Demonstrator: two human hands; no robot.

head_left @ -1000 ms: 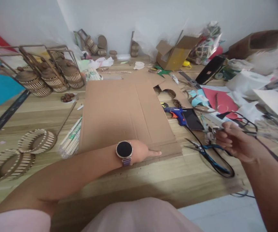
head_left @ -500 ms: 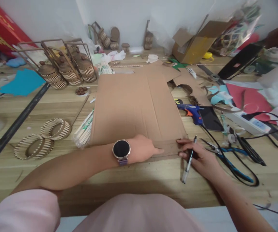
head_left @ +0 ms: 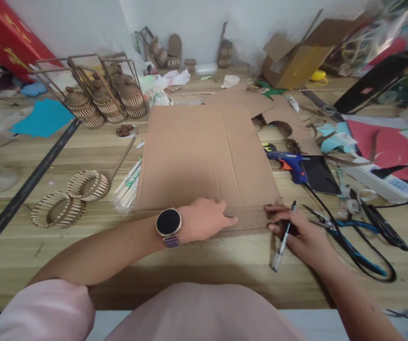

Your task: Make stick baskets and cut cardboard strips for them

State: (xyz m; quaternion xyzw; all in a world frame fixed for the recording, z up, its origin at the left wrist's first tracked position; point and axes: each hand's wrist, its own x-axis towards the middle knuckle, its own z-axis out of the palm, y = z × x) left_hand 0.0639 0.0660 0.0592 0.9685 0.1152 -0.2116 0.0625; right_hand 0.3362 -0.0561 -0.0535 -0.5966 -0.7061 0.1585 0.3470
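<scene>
A large brown cardboard sheet [head_left: 186,151] lies flat on the wooden table. Along its near edge is a narrower, darker cardboard strip [head_left: 248,218]. My left hand [head_left: 204,221], with a watch on its wrist, rests palm down on the strip; its thumb and index finger are apart, the other fingers partly hidden. At the strip's right end, the fingertips of my right hand [head_left: 301,232] touch the cardboard. A pen [head_left: 279,253] is held in that same hand, slanting between the fingers with its clear end toward me.
Right of the sheet lie a blue glue gun [head_left: 292,166], blue-handled pliers [head_left: 346,241] and a white power strip [head_left: 385,182]. To the left are bundled sticks [head_left: 129,187], two striped rings [head_left: 58,209] and lidded striped baskets [head_left: 110,104]. A cardboard box [head_left: 289,61] stands behind.
My left thumb and index finger have spread apart and the hand has shifted slightly left over the strip. The right hand keeps the pen at the strip's end. The whole view has shifted a little.
</scene>
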